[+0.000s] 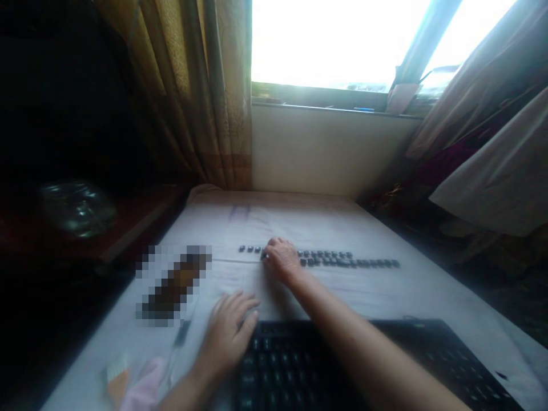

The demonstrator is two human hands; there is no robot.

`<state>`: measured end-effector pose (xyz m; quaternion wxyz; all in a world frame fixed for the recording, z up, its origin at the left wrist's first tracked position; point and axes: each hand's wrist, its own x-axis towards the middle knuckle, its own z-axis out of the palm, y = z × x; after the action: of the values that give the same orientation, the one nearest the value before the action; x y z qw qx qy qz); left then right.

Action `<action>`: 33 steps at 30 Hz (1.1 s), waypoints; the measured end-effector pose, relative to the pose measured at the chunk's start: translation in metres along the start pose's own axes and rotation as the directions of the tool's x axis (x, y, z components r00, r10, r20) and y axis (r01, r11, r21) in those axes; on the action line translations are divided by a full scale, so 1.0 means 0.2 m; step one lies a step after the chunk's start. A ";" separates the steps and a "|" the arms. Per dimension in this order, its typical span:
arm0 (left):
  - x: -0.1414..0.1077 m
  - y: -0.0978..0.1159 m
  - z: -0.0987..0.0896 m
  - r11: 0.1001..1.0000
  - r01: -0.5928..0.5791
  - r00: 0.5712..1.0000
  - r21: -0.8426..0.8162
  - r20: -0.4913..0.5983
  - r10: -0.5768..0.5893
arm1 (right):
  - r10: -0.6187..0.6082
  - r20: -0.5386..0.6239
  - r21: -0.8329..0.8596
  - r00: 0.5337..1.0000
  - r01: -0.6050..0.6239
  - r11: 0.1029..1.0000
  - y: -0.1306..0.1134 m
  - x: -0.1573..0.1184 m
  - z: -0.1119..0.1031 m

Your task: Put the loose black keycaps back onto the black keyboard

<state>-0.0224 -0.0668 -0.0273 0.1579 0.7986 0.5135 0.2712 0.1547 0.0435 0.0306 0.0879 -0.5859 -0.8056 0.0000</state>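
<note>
A black keyboard lies at the near edge of the view, partly under my right forearm. Beyond it, small dark keycaps form two rows on the pale cloth. My right hand is at the left part of these rows, its fingers bent and pressed together around a dark keycap. My left hand rests flat by the keyboard's upper left corner, fingers apart and holding nothing.
A brush and a pink cloth lie at the lower left, near a thin cable. A pixelated patch covers something brown further up. A glass bowl stands on a side table; curtains hang by the window.
</note>
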 end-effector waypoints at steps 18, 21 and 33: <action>0.00 0.04 -0.03 0.998 0.001 1.000 -0.066 0.016 0.000 | -0.023 0.088 0.659 0.996 -0.041 0.751 -0.01 -0.74 -0.12; 0.00 0.04 -0.03 0.998 -0.006 1.000 -0.069 0.012 0.007 | -0.011 0.054 0.630 0.998 -0.025 0.776 -0.03 -0.75 -0.10; -0.03 0.08 -0.07 0.995 -0.086 0.989 -0.042 0.119 0.091 | -0.056 0.085 0.558 0.995 -0.001 0.830 -0.06 -0.75 -0.11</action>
<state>-0.0210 -0.0803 -0.0094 0.1914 0.8325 0.4620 0.2384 0.1918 -0.1030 0.0324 0.2151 -0.5227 -0.7822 0.2619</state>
